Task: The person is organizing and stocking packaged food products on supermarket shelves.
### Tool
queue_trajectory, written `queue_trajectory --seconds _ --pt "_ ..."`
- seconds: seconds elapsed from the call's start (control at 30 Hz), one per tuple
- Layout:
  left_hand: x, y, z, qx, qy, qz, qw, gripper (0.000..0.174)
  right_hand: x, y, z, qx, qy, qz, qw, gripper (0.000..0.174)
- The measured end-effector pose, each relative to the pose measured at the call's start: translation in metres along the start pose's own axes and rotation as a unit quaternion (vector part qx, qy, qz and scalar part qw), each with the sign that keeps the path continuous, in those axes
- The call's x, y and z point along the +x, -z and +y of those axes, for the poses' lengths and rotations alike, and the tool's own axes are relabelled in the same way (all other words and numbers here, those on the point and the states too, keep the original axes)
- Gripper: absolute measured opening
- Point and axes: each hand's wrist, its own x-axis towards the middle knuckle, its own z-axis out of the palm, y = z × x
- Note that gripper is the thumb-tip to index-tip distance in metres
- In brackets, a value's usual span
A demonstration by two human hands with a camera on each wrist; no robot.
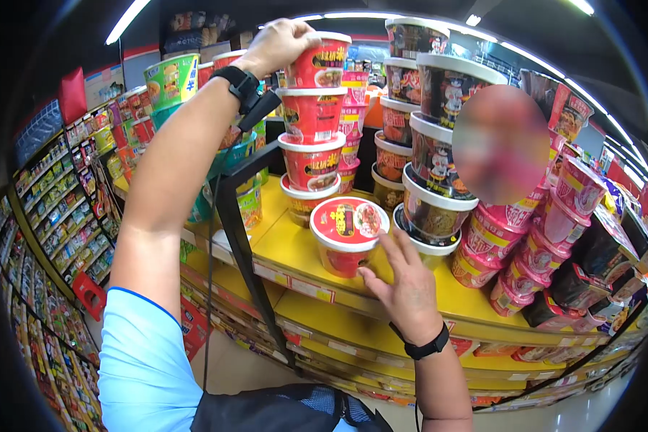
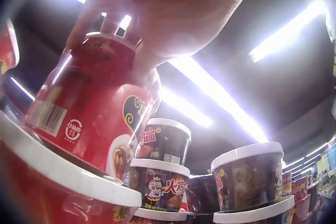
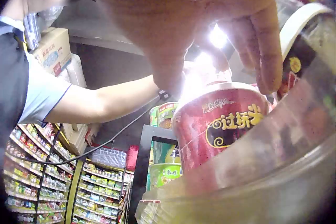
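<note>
My left hand (image 1: 293, 37) reaches up and grips the lid end of the top red noodle cup (image 1: 324, 65) on a stack of red cups (image 1: 311, 162). From below, the left wrist view shows this hand (image 2: 173, 8) curled over the same cup (image 2: 89, 108). Lower down, my right hand (image 1: 403, 277) has straight fingers touching a red cup (image 1: 342, 230) that lies tilted on the yellow shelf (image 1: 288, 252). In the right wrist view the right hand (image 3: 173, 29) hangs over a red cup (image 3: 220, 124); which cup this is I cannot tell.
Stacks of black cups (image 1: 432, 165) and pink cups (image 1: 511, 245) crowd the shelf to the right. Green cups (image 1: 173, 79) stand behind a black metal post (image 1: 241, 237). Packed aisle shelves (image 1: 57, 209) run along the left. A blurred patch covers part of the right stacks.
</note>
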Motion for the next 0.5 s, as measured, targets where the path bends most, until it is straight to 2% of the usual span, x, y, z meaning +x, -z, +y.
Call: queue_trajectory --seconds 0.07,0.1,0.2,0.27,0.33,0.4,0.47,0.5 --pt "0.005 0.0 0.0 -0.011 0.024 0.017 1.0 0.027 -0.008 0.008 0.002 0.009 -0.008 0.022 1.0 0.067" --pt "-0.004 0.035 0.064 -0.015 -0.038 0.09 0.995 0.021 -0.01 0.014 0.003 0.019 -0.006 0.029 0.999 0.067" --pt "-0.036 0.057 0.116 -0.158 -0.061 0.083 0.982 0.016 -0.02 0.025 0.001 0.036 -0.026 0.047 0.998 0.062" --pt "-0.076 0.06 0.151 -0.14 -0.057 0.092 0.984 0.015 -0.024 0.03 0.002 0.053 -0.039 0.056 0.996 0.06" --pt "-0.12 0.053 0.161 -0.071 -0.13 0.036 0.988 0.025 -0.023 0.035 -0.001 0.071 -0.04 0.061 0.995 0.06" --pt "-0.151 0.04 0.158 -0.096 -0.093 0.034 0.991 0.024 -0.018 0.034 -0.006 0.101 -0.044 0.063 0.992 0.061" --pt "-0.187 0.008 0.156 -0.192 -0.022 0.02 0.981 0.024 -0.015 0.029 -0.007 0.104 -0.041 0.044 0.993 0.062" --pt "-0.199 -0.005 0.151 -0.163 -0.052 0.022 0.985 0.024 -0.014 0.025 -0.007 0.101 -0.038 0.037 0.993 0.062"
